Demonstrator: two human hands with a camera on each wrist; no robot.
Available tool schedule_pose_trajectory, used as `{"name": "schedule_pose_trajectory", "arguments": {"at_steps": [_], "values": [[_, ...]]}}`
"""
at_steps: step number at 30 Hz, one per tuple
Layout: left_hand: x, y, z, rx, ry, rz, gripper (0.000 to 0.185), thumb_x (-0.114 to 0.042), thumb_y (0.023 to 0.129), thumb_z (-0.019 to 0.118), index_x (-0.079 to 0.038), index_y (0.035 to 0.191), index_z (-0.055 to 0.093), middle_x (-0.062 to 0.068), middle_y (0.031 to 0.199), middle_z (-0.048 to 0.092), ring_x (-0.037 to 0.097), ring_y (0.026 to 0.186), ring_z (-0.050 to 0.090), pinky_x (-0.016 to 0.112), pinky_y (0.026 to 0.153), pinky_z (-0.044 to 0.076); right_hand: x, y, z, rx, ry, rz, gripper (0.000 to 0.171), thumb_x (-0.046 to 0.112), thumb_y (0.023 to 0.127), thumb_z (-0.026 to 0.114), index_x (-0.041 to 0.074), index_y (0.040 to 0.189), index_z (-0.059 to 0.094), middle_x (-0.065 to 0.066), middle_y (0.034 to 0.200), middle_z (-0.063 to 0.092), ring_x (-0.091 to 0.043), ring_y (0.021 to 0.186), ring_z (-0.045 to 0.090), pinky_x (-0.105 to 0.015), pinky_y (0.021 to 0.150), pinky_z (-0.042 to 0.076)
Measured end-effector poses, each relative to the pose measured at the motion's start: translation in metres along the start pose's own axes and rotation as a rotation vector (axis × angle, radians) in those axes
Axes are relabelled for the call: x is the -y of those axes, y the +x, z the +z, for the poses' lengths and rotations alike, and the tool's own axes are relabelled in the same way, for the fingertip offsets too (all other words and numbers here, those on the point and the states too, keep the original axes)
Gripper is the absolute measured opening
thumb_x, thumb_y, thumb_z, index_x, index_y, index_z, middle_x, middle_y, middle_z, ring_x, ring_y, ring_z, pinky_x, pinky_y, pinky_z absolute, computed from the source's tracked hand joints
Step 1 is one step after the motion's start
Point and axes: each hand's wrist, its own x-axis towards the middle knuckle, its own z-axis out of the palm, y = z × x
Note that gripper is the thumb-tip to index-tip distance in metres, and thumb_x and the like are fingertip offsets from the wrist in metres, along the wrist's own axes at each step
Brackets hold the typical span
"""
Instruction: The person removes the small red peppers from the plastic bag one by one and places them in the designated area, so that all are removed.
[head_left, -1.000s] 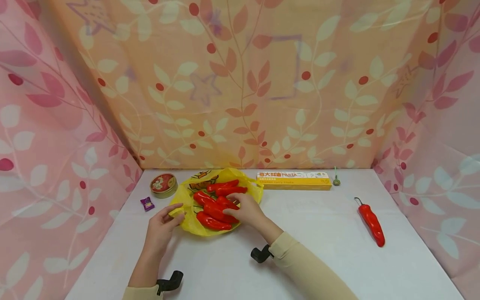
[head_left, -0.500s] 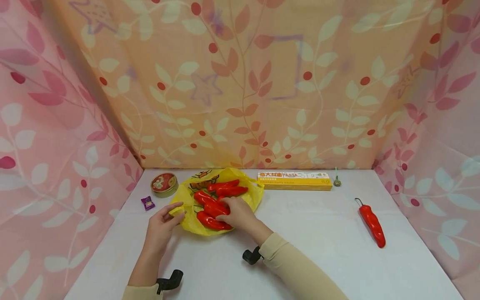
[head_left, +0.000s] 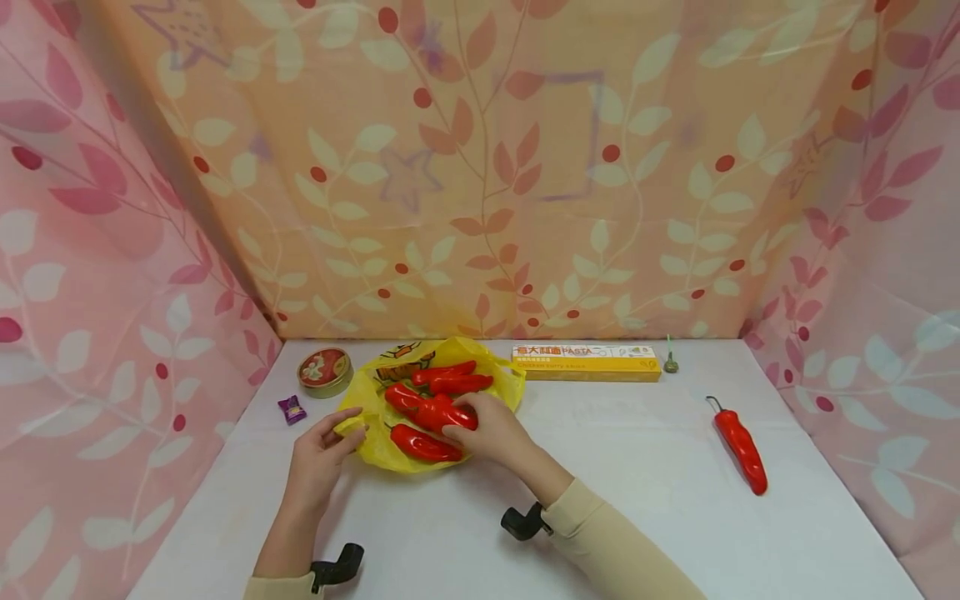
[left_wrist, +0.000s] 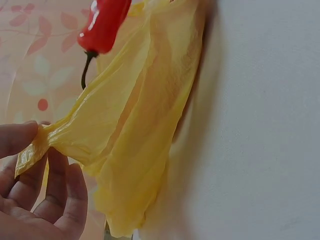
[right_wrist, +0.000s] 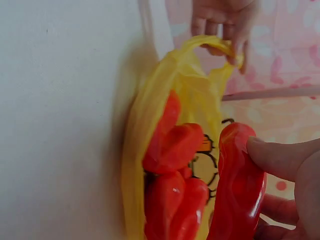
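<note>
A yellow plastic bag [head_left: 513, 390] lies spread with its mouth open, several red chili peppers [head_left: 425, 444] inside. My left hand [head_left: 317, 467] pinches a gathered handle of the bag between thumb and fingers; the left wrist view shows the bag [left_wrist: 135, 125] pulled taut from that grip. Over the bag, my right hand [head_left: 501, 433] grips a red chili pepper [right_wrist: 237, 185], thumb on one side and fingers on the other. In the right wrist view this pepper is held above the others [right_wrist: 172, 150]. A pepper's dark stem [left_wrist: 86, 70] shows in the left wrist view.
Another red chili pepper [head_left: 741, 450] lies alone at the right of the white table [head_left: 622, 467]. Behind stands a pasta box [head_left: 587, 364], with a small green-stemmed item [head_left: 671, 364] beside it. A round red tin [head_left: 325, 372] and a purple-wrapped candy [head_left: 292, 409] lie at the left.
My right hand reaches left into the peppers, then comes back slightly right with one gripped. The left hand keeps its pinch on the bag.
</note>
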Motion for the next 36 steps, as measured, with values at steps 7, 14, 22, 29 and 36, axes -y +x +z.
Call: {"name": "schedule_pose_trajectory", "arguments": {"at_steps": [7, 14, 22, 29, 36], "values": [[-0.001, 0.0, 0.001, -0.001, 0.026, -0.011, 0.043, -0.027, 0.098, 0.069, -0.02, 0.139, 0.06, 0.006, 0.144, 0.055, 0.016, 0.109, 0.06, 0.012, 0.085, 0.052, -0.009, -0.019, -0.019, -0.042, 0.071, -0.011, 0.041, 0.036, 0.088, 0.079, 0.013, 0.12, 0.067, 0.0, 0.108, 0.07, -0.018, 0.095, 0.063, -0.03, 0.077, 0.058], [0.0, 0.001, 0.004, 0.009, 0.015, -0.021, 0.043, -0.025, 0.098, 0.068, -0.02, 0.139, 0.06, 0.005, 0.146, 0.051, 0.017, 0.111, 0.059, 0.012, 0.085, 0.052, -0.024, -0.034, -0.037, -0.135, 0.035, 0.011, 0.039, 0.034, 0.085, 0.082, 0.013, 0.114, 0.068, 0.0, 0.105, 0.07, -0.017, 0.095, 0.063, -0.03, 0.078, 0.058], [-0.001, -0.002, 0.006, 0.016, 0.012, -0.018, 0.043, -0.026, 0.098, 0.068, -0.019, 0.14, 0.059, 0.007, 0.142, 0.053, 0.014, 0.108, 0.06, 0.012, 0.085, 0.052, -0.044, -0.051, -0.059, -0.243, -0.008, 0.109, 0.042, 0.038, 0.08, 0.086, 0.016, 0.11, 0.069, 0.002, 0.098, 0.066, -0.017, 0.086, 0.057, -0.027, 0.069, 0.054], [-0.001, -0.001, 0.006, 0.005, 0.017, -0.029, 0.042, -0.024, 0.098, 0.068, -0.02, 0.139, 0.06, 0.008, 0.138, 0.056, 0.016, 0.106, 0.06, 0.012, 0.084, 0.052, -0.067, -0.064, -0.081, -0.293, -0.013, 0.19, 0.048, 0.041, 0.081, 0.084, 0.013, 0.116, 0.068, -0.004, 0.109, 0.069, -0.02, 0.092, 0.062, -0.032, 0.073, 0.059], [-0.003, 0.0, 0.008, -0.002, 0.021, -0.02, 0.042, -0.025, 0.098, 0.069, -0.019, 0.139, 0.06, 0.009, 0.138, 0.056, 0.015, 0.106, 0.06, 0.012, 0.083, 0.052, -0.088, -0.077, -0.1, -0.318, -0.035, 0.252, 0.053, 0.044, 0.083, 0.082, 0.01, 0.12, 0.066, -0.007, 0.112, 0.069, -0.023, 0.095, 0.063, -0.033, 0.073, 0.059]]}}
